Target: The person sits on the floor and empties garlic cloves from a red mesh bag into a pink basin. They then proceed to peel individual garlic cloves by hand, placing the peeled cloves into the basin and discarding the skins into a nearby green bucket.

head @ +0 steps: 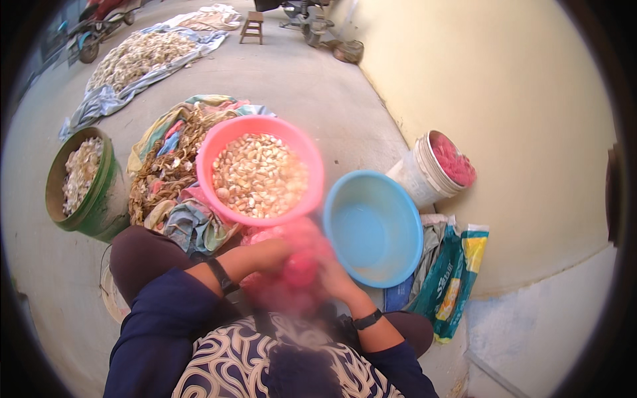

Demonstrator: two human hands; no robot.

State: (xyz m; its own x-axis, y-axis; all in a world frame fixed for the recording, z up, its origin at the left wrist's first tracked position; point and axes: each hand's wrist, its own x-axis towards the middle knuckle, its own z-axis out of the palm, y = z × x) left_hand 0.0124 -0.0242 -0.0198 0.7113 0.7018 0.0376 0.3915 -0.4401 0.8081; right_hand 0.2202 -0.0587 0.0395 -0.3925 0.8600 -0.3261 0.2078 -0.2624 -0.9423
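A pink mesh bag [278, 291] is bunched up in front of my lap, partly blurred. My left hand [273, 252] grips its left side, with the fingertips lost in the pink blur. On the other side my right hand [334, 279] holds the same mesh, and a rounded, darker pink bunch [300, 268] bulges between the two hands. Just beyond them is a pink plastic basin [312, 144] of small pale oval pieces [259, 174] in liquid; I cannot tell whether they are cloves or shellfish. A blue plastic basin [368, 234] stands close to my right hand.
To the left are a green bucket [107, 199] of whitish pieces and a cloth heaped with brown strands [169, 169]. A white bucket [415, 169] of pink mesh leans by the wall, near a green printed sack [443, 288]. Farther off are a pale heap [144, 57] and a stool [253, 27].
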